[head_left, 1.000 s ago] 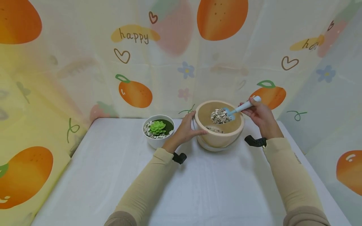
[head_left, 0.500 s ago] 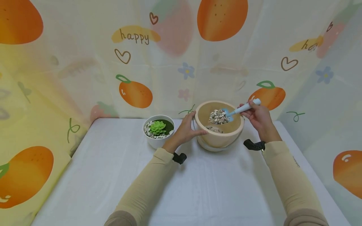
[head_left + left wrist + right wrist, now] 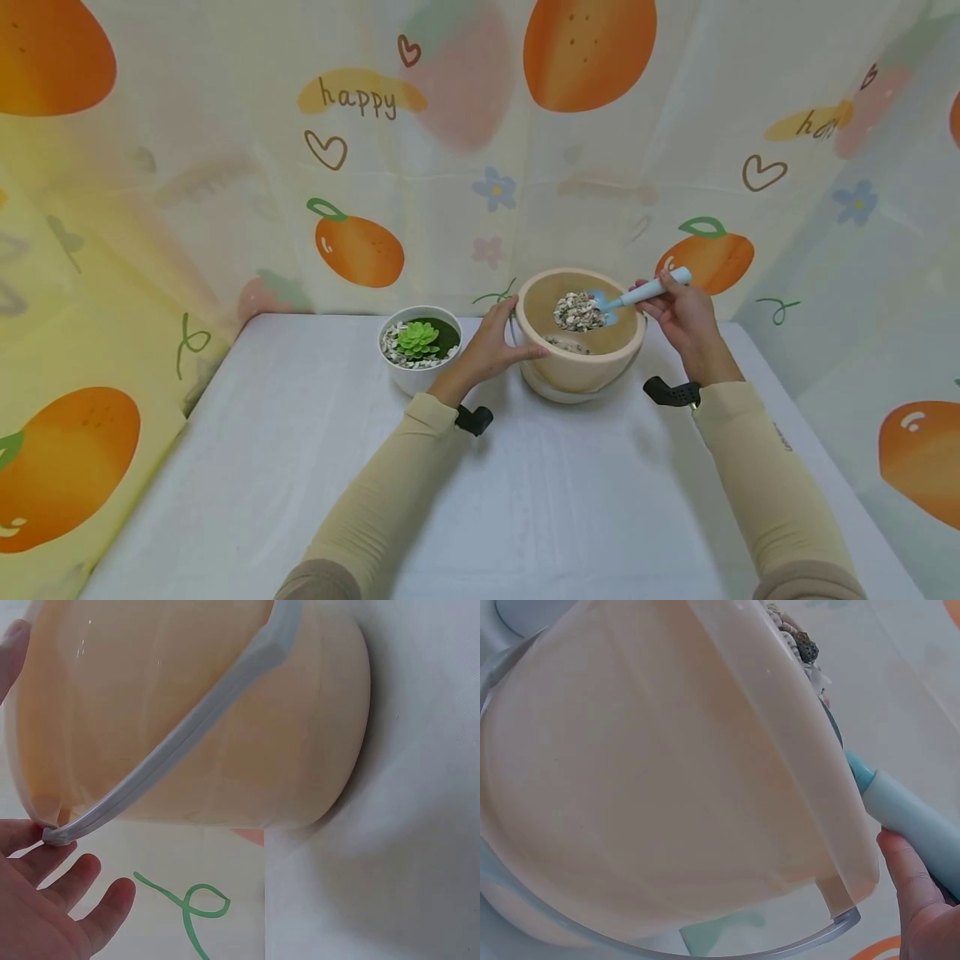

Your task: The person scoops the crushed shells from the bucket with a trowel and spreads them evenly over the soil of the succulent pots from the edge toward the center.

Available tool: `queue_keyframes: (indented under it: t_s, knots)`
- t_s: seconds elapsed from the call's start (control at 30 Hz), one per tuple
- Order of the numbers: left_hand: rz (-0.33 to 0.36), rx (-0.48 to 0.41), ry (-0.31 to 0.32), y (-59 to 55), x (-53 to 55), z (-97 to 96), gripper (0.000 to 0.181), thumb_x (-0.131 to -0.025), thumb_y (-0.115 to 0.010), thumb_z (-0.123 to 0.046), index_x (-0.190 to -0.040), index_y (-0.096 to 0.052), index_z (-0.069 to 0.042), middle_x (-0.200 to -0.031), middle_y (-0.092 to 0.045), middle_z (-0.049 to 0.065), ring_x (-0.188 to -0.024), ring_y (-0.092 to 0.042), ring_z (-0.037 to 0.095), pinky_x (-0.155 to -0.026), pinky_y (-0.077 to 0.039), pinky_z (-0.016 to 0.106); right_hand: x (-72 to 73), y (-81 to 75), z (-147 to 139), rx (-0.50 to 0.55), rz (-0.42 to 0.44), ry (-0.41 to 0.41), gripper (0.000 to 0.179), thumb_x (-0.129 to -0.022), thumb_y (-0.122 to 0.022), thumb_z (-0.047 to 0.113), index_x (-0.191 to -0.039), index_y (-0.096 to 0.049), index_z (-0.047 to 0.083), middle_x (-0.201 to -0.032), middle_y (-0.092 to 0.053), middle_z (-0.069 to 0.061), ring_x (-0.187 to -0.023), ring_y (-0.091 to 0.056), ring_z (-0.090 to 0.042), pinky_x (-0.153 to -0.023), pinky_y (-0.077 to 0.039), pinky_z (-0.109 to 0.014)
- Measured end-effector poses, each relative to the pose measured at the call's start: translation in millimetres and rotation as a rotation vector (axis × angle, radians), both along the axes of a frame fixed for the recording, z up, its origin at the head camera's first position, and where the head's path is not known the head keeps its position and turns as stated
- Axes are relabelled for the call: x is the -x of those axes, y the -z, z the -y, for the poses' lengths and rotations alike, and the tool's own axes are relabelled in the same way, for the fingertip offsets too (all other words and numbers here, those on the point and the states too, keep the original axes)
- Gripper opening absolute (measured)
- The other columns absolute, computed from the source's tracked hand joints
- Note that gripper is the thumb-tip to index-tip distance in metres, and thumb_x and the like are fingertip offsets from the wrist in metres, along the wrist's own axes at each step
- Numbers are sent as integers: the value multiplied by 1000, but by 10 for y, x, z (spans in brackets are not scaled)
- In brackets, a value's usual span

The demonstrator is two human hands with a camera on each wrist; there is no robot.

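A peach plastic bucket [image 3: 581, 377] stands upright at the table's back, with some gravel on its inside bottom. My left hand [image 3: 491, 346] steadies it by the left side, thumb over the front rim. In the left wrist view, fingertips [image 3: 90, 866] are at the rim by the end of the grey bail handle [image 3: 169, 754], which hangs down. My right hand [image 3: 688, 325] grips the handle of a light-blue toy shovel [image 3: 647, 292]. Its blade, heaped with mixed gravel [image 3: 577, 312], is over the bucket's opening. In the right wrist view the bucket wall hides most of the blade.
Left of the bucket is a white pot [image 3: 415, 381] with a green succulent [image 3: 417, 339], white stones and a dark patch of surface. A white cloth covers the table [image 3: 525, 500]. A fruit-printed curtain [image 3: 450, 225] hangs right behind its back edge.
My right hand and the loaded shovel have sunk slightly and drifted a little left over the bucket. The gravel stays on the blade; my left hand and the bucket keep their place.
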State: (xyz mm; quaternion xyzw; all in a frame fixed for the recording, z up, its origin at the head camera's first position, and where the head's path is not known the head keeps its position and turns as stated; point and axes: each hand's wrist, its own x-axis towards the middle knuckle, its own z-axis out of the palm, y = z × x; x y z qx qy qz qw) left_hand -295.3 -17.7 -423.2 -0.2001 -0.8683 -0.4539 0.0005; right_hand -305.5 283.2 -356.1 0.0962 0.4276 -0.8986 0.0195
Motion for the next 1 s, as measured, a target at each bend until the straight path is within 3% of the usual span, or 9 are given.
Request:
queue_keyframes:
  t_s: [0.67,1.0]
  knots:
    - [-36,2,0,-42,-45,63,94,-81,-79,-37,-153,-27,-8,-154,-34,16,-140,-37,32,-114,-34,51,-43,2,85,-9,-34,28,18,-95,-59,15,-106,-53,3,-85,-72,-12,-82,-75,-25,-75,-57,-37]
    - [-68,27,-10,-93,-89,160,94,-81,-75,-47,-153,-28,-8,-156,-30,16,-145,-30,33,-116,-31,52,-81,-24,149,15,-38,41,12,-94,-59,14,-101,-56,4,-84,-72,-13,-80,-75,-26,-79,-54,-38]
